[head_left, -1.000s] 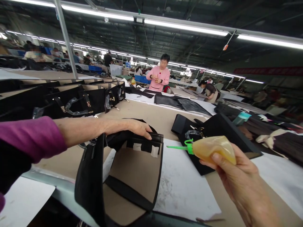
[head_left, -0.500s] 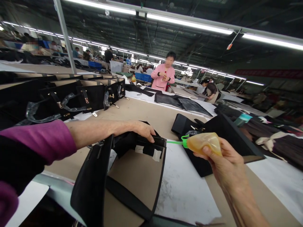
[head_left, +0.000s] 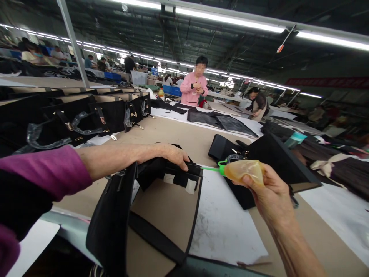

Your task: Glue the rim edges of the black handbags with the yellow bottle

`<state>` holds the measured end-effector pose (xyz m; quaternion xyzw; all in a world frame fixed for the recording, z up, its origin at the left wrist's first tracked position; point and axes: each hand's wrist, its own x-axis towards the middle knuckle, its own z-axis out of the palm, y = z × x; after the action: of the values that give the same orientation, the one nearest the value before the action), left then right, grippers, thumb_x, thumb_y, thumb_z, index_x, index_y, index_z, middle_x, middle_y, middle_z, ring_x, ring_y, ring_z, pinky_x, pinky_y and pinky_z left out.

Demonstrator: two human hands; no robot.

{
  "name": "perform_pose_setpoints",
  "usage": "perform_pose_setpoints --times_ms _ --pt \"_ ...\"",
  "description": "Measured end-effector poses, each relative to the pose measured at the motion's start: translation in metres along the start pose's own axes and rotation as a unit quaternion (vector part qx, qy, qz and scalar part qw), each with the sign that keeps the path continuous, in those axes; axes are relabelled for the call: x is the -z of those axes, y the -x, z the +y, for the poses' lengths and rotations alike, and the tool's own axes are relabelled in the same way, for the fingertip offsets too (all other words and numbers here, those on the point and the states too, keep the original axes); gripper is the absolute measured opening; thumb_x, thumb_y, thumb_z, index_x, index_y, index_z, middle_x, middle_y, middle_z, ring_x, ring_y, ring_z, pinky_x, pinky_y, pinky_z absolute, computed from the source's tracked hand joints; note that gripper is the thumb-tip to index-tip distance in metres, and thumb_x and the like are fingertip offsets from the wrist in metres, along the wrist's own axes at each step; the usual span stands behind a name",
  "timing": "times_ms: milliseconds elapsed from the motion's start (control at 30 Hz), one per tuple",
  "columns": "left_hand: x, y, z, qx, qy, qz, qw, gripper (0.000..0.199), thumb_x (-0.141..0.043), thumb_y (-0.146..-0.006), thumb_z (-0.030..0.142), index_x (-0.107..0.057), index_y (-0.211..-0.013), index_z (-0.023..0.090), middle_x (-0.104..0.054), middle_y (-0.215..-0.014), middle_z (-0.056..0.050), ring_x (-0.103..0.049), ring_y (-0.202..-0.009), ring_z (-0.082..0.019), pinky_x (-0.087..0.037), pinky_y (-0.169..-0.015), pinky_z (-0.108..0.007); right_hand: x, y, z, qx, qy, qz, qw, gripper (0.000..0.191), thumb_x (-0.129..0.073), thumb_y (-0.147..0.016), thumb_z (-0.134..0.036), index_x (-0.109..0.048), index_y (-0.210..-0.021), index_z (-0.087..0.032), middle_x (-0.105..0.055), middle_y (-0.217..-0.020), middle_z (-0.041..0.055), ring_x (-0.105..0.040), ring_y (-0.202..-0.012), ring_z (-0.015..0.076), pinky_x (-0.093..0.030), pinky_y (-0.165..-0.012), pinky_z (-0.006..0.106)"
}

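A black handbag (head_left: 115, 227) with a tan inside lies open before me, two pale tape pieces on its inner far side. My left hand (head_left: 175, 156) reaches over it, with the fingers bent down and closed on the far edge; what the thumb does is partly hidden. In my right hand (head_left: 266, 184) is a squeeze bottle (head_left: 243, 171) of yellowish liquid, held on its side and dented. Its thin green nozzle (head_left: 210, 168) points left and meets the bag's far right corner, close to my left fingertips.
Several black handbags (head_left: 108, 115) with plastic-wrapped handles stand at the left. Another black bag (head_left: 276, 165) lies at the right, over white paper (head_left: 227, 227). Flat black pieces (head_left: 221, 121) lie further back, beyond the tan tabletop (head_left: 170, 130). A person in pink (head_left: 193, 88) stands across the table.
The bottle and my right hand have shifted slightly left, the nozzle still at the bag's corner. My left hand keeps its place on the edge. The view has tilted a little.
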<state>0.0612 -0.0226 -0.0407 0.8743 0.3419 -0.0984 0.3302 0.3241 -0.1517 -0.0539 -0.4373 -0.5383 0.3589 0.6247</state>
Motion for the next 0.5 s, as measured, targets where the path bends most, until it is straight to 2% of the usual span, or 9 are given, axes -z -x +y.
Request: perform_pose_setpoints --times_ms 200,333,500 --pt "0.002 0.006 0.007 0.023 -0.025 -0.002 0.999 0.039 -0.058 -0.080 0.035 -0.068 -0.115 0.021 -0.072 -0.099 0.000 -0.062 -0.084 -0.017 -0.044 -0.071 -0.021 0.011 0.003 0.005 -0.001 0.054 -0.047 0.997 0.036 -0.083 -0.068 -0.027 -0.068 -0.099 -0.020 -0.070 -0.082 0.0035 -0.065 -0.066 0.0170 -0.053 -0.064 0.024" --pt "0.002 0.007 0.011 0.025 -0.044 -0.002 0.999 0.039 -0.056 -0.082 0.034 -0.067 -0.116 0.019 -0.071 -0.102 -0.002 -0.063 -0.084 -0.016 -0.044 -0.070 -0.021 0.014 0.001 0.008 0.003 0.033 -0.026 0.999 0.038 -0.083 -0.067 -0.029 -0.067 -0.102 -0.022 -0.069 -0.084 0.0024 -0.065 -0.066 0.0177 -0.056 -0.064 0.026" --pt "0.001 0.010 0.017 0.026 -0.052 -0.005 0.998 0.039 -0.056 -0.083 0.032 -0.067 -0.116 0.016 -0.071 -0.104 -0.005 -0.063 -0.086 -0.018 -0.044 -0.070 -0.022 0.007 0.000 0.008 0.005 -0.004 0.008 1.000 0.037 -0.085 -0.065 -0.030 -0.068 -0.097 -0.023 -0.069 -0.085 0.0015 -0.067 -0.067 0.0184 -0.058 -0.062 0.025"
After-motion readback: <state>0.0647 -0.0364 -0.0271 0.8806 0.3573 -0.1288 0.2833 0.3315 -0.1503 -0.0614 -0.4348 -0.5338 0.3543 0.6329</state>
